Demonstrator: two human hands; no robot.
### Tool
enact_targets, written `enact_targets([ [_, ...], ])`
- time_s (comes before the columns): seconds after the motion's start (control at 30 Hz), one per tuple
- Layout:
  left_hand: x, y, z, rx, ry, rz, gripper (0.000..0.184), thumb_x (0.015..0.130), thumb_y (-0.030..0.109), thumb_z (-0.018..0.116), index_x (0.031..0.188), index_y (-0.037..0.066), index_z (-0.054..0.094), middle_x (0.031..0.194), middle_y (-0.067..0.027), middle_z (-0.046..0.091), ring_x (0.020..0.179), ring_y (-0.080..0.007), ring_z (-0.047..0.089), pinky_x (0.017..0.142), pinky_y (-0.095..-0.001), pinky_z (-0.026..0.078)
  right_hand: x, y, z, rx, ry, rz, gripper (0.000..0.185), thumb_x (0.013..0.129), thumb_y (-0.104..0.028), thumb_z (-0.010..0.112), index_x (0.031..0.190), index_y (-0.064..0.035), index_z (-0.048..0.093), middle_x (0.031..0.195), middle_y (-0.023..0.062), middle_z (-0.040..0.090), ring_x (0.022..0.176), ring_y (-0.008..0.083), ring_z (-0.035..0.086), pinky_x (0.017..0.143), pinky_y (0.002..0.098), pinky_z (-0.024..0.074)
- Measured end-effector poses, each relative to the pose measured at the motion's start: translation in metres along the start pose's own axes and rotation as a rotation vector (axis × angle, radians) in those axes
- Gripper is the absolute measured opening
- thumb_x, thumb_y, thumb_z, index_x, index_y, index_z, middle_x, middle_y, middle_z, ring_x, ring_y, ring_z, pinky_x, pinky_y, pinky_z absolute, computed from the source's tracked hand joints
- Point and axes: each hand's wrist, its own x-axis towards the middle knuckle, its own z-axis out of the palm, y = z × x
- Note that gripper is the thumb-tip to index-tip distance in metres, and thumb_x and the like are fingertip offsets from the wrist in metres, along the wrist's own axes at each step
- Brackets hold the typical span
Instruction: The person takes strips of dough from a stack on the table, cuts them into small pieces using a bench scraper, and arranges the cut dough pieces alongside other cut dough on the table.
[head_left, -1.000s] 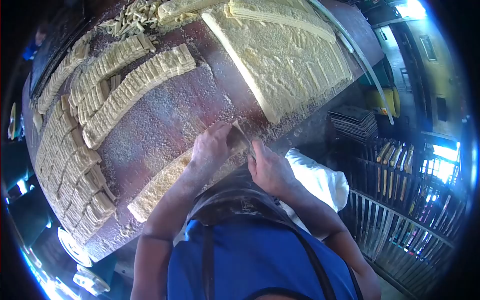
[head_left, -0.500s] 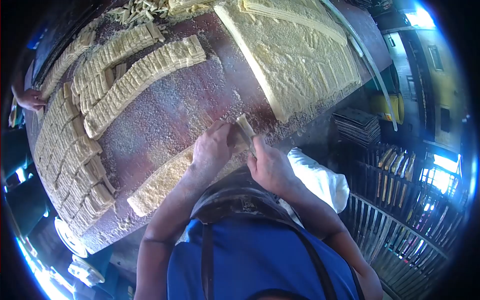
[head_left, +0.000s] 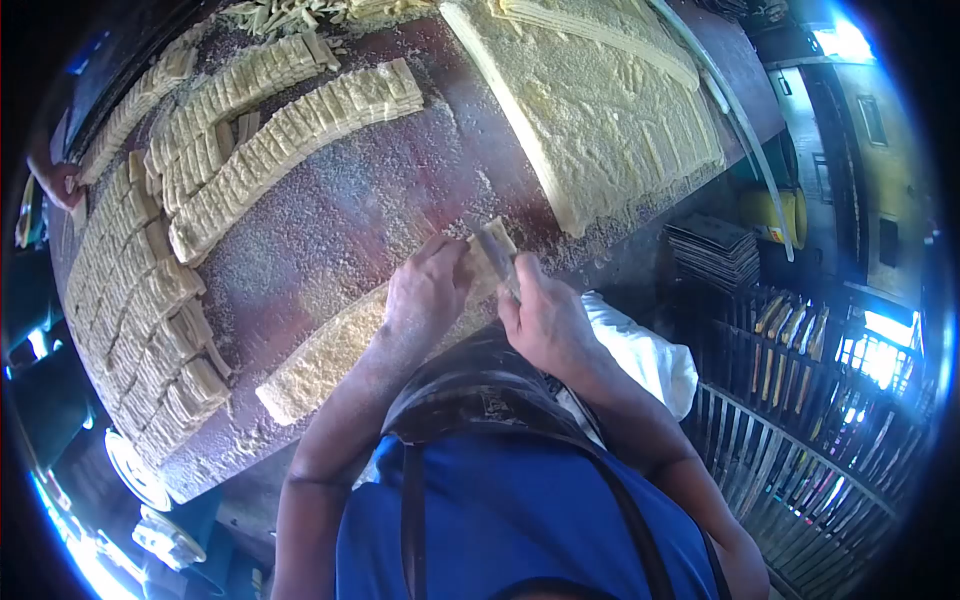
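Note:
A long crumb-covered dough strip (head_left: 325, 372) lies along the near edge of the table. My left hand (head_left: 428, 290) rests on it with fingers bent together; whether they grip the strip is hidden. Close on its right, my right hand (head_left: 540, 310) is closed round a knife (head_left: 494, 252), whose blade slants up and left over the strip's right end. A wide dough sheet (head_left: 600, 120), dusted with crumbs, covers the upper right of the table. Rows of cut dough pieces (head_left: 290, 140) curve across the left, beside a block of packed pieces (head_left: 140, 320).
The reddish table (head_left: 400, 170) is strewn with crumbs. A co-worker's hand (head_left: 62, 183) is at its far left edge. Dough scraps (head_left: 275, 14) lie at the top. White sacking (head_left: 645, 350), stacked dark trays (head_left: 712, 250) and a slatted rack (head_left: 780, 440) stand right.
The knife and my right hand have shifted slightly up and right, and more of the strip's right end shows. A co-worker's hand has come in at the far left. The view has shifted a little.

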Motion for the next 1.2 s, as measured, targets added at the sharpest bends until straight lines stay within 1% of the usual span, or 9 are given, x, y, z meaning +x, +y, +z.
enact_targets([
  [0.03, 0.0, -0.001, 0.0, -0.001, 0.003, 0.003, 0.03, 0.079, 0.007, 0.074, 0.107, -0.001, 0.067, 0.103, -0.0154, 0.068, 0.093, -0.0356, 0.069, 0.079, -0.0422, 0.056, -0.004, 0.001, 0.003, 0.004, 0.055, -0.087, 0.03, 0.091, -0.012, 0.06, 0.112, 0.0007, 0.042, 0.069, 0.0271, 0.062, 0.068, 0.0487, 0.064, 0.062, 0.0566, 0.0512],
  [0.2, 0.003, -0.006, 0.001, -0.029, -0.059, 0.011, 0.028, 0.077, 0.002, 0.07, 0.105, 0.001, 0.067, 0.104, -0.015, 0.068, 0.093, -0.0375, 0.068, 0.079, -0.0428, 0.056, -0.001, -0.009, -0.005, -0.029, -0.144, 0.03, 0.03, 0.092, -0.013, 0.06, 0.113, 0.0013, 0.043, 0.075, 0.0295, 0.064, 0.071, 0.0492, 0.065, 0.064, 0.0568, 0.0515],
  [0.3, 0.005, 0.001, -0.005, 0.082, -0.139, -0.103, 0.027, 0.078, 0.002, 0.07, 0.104, 0.001, 0.066, 0.105, -0.015, 0.068, 0.093, -0.0376, 0.068, 0.079, -0.0427, 0.056, 0.029, 0.006, 0.028, -0.01, -0.131, 0.071, 0.022, 0.091, -0.011, 0.054, 0.109, -0.0004, 0.045, 0.083, 0.032, 0.065, 0.081, 0.0522, 0.065, 0.075, 0.0613, 0.0507],
  [0.5, -0.01, -0.009, -0.005, 0.004, 0.05, 0.058, 0.03, 0.081, 0.01, 0.075, 0.108, 0.001, 0.067, 0.105, -0.0153, 0.068, 0.091, -0.0359, 0.069, 0.078, -0.0424, 0.056, 0.013, 0.0, 0.011, 0.078, 0.054, -0.026, 0.026, 0.091, -0.012, 0.056, 0.11, 0.001, 0.043, 0.08, 0.0317, 0.065, 0.076, 0.0517, 0.065, 0.067, 0.0594, 0.0519],
  [0.57, -0.012, -0.01, -0.007, -0.011, 0.012, 0.025, 0.03, 0.081, 0.009, 0.075, 0.108, 0.001, 0.067, 0.105, -0.0154, 0.068, 0.092, -0.0358, 0.069, 0.078, -0.0422, 0.056, -0.003, -0.005, 0.01, 0.062, 0.089, -0.071, 0.034, 0.092, -0.013, 0.059, 0.115, 0.0047, 0.042, 0.069, 0.0284, 0.062, 0.068, 0.0493, 0.064, 0.061, 0.0569, 0.0509],
  [0.8, -0.008, -0.018, -0.01, 0.027, -0.145, -0.021, 0.028, 0.082, 0.007, 0.072, 0.108, 0.0, 0.066, 0.106, -0.0159, 0.067, 0.093, -0.0362, 0.069, 0.079, -0.042, 0.056, 0.011, -0.024, 0.003, -0.014, -0.225, 0.101, 0.027, 0.094, -0.016, 0.055, 0.11, 0.0006, 0.041, 0.079, 0.0291, 0.065, 0.081, 0.0504, 0.066, 0.072, 0.0577, 0.0521],
  [0.87, -0.013, -0.011, -0.015, 0.022, -0.156, -0.036, 0.027, 0.083, 0.007, 0.071, 0.109, 0.0, 0.066, 0.107, -0.0164, 0.067, 0.093, -0.0364, 0.069, 0.079, -0.042, 0.056, 0.033, -0.005, 0.042, 0.096, -0.047, -0.042, 0.027, 0.095, -0.017, 0.055, 0.111, 0.0003, 0.041, 0.079, 0.0304, 0.064, 0.08, 0.0513, 0.065, 0.072, 0.0582, 0.0521],
  [1.07, -0.014, -0.017, -0.018, -0.044, 0.001, 0.029, 0.028, 0.082, 0.004, 0.07, 0.109, -0.002, 0.065, 0.112, -0.0183, 0.066, 0.095, -0.0373, 0.069, 0.081, -0.0423, 0.057, 0.013, -0.013, 0.019, 0.096, 0.077, -0.042, 0.029, 0.093, -0.014, 0.059, 0.109, 0.0031, 0.043, 0.068, 0.0298, 0.061, 0.067, 0.0499, 0.064, 0.061, 0.0571, 0.0512],
  [1.2, -0.018, -0.017, -0.022, -0.012, -0.034, 0.009, 0.029, 0.08, 0.004, 0.072, 0.108, -0.003, 0.065, 0.111, -0.0177, 0.066, 0.093, -0.0366, 0.069, 0.081, -0.0423, 0.057, -0.005, -0.031, 0.012, 0.007, -0.062, -0.021, 0.027, 0.097, -0.019, 0.054, 0.111, -0.0011, 0.041, 0.076, 0.0313, 0.064, 0.076, 0.05, 0.066, 0.068, 0.0593, 0.0517],
])
